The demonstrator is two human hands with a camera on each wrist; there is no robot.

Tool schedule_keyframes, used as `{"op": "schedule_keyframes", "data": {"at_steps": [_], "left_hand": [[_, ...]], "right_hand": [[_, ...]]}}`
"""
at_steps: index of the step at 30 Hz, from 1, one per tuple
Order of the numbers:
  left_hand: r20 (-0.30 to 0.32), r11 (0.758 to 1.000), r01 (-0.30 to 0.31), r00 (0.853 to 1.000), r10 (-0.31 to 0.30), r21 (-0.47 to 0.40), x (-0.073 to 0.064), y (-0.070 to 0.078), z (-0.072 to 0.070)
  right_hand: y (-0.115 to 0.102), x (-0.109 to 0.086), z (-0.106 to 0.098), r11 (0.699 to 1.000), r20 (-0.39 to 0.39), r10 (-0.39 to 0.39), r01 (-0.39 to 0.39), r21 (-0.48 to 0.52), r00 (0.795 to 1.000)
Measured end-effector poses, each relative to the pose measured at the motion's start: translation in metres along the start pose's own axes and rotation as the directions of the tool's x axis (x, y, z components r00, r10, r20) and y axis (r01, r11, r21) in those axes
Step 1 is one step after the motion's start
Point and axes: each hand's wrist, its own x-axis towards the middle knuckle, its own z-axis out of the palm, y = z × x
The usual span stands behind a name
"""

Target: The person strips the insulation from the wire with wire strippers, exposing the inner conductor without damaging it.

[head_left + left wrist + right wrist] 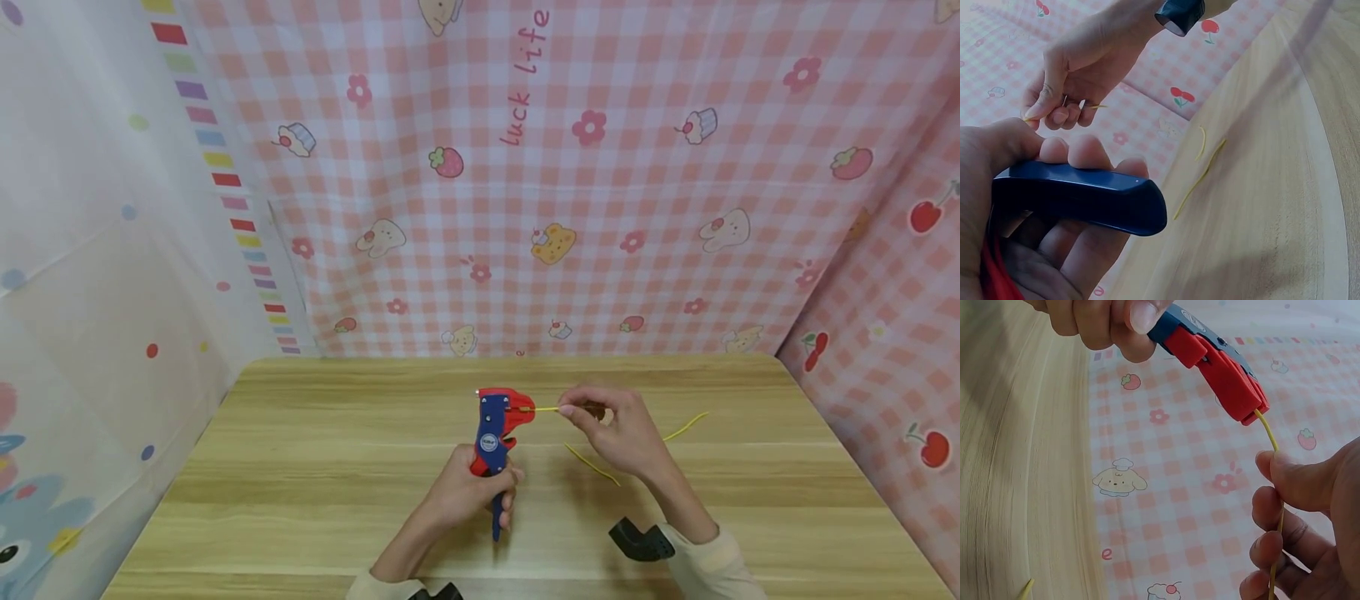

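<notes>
My left hand grips the handles of a red and blue wire stripper, held upright with its head above the table. In the left wrist view the fingers wrap round its blue handle. Thumb and forefinger of my right hand pinch a yellow wire beside the tool. One end of that wire enters the red nose of the stripper, as the right wrist view shows. Its other part runs down across the curled fingers of the right hand.
Two short yellow wires lie on the wooden table: one piece below the right hand, another to its right, partly behind the wrist. A pink checked cloth hangs behind the table. Black wrist mounts sit near the sleeves.
</notes>
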Motion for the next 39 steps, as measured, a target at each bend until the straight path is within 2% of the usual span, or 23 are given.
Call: {"op": "schedule_keyframes", "data": {"at_steps": [6, 12, 18, 20, 23, 27, 34, 39], "left_hand": [[0.012, 1.0, 0.008, 1.0, -0.008, 0.006, 0.0, 0.001, 0.0], [0.026, 1.0, 0.018, 1.0, -0.018, 0.004, -0.001, 0.002, 0.0], [0.041, 1.0, 0.003, 0.999, -0.003, -0.008, -0.002, 0.001, 0.001], [0.035, 1.0, 0.003, 0.999, -0.002, -0.018, -0.002, 0.001, 0.002], [-0.033, 1.0, 0.004, 0.999, -0.005, -0.018, -0.003, 0.001, 0.003], [-0.1, 1.0, 0.014, 0.995, -0.016, -0.017, -0.001, -0.002, 0.002], [-0.046, 1.0, 0.002, 0.999, -0.003, -0.015, 0.002, -0.002, -0.004], [-0.047, 1.0, -0.001, 0.999, 0.001, -0.01, 0.002, -0.002, -0.008]], "right_hand": [[0.006, 0.001, 0.001, 0.992, -0.046, -0.124, 0.124, -0.013, 0.991], [0.007, 0.002, 0.0, 0.983, -0.067, -0.185, 0.184, -0.029, 0.98], [0.009, 0.003, 0.0, 0.971, -0.08, -0.235, 0.231, -0.059, 0.969], [0.01, 0.003, 0.001, 0.967, -0.085, -0.253, 0.248, -0.06, 0.964], [0.009, 0.003, 0.001, 0.961, -0.09, -0.275, 0.27, -0.06, 0.957], [0.01, 0.003, 0.004, 0.962, -0.088, -0.267, 0.259, -0.09, 0.96], [0.01, 0.003, 0.003, 0.968, -0.093, -0.238, 0.228, -0.1, 0.967], [0.011, 0.003, 0.003, 0.977, -0.085, -0.205, 0.199, -0.072, 0.975]]}}
